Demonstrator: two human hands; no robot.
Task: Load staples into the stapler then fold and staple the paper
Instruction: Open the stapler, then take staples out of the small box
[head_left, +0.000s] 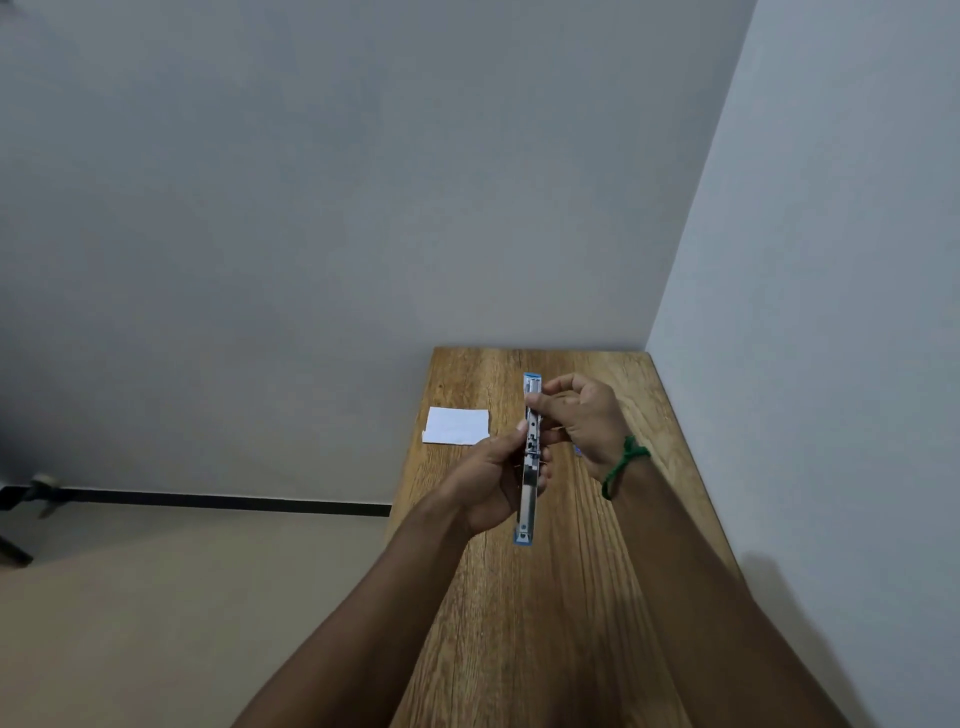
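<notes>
Holding the stapler (531, 449) up over the wooden table (550, 634), the person has it swung fully open, so it makes one long straight strip. The bare metal channel faces up toward the camera. Whether any staples sit in that channel is too small to tell. The long axis runs almost straight away from the person, tilted just slightly to the right at the far end. There is a blue tip at the far end and another blue tip at the near end.

The left hand (493, 483) comes in from the left and grips the stapler's middle and near half, fingers curled around the underside and thumb along the left edge. The right hand (582, 415) reaches in from the right, wrist bent. Its thumb and forefinger pinch together right at the channel on the far half, and the other fingers are curled loosely behind. If something tiny is caught in that pinch, I cannot make it out. A green cord bracelet (623, 465) circles the right wrist.

A small blue thing (576, 450) peeks out below the right wrist, mostly hidden. The white paper (457, 426) lies flat on the table's left side, near the far edge and just left of the hands, with no hand on it.
</notes>
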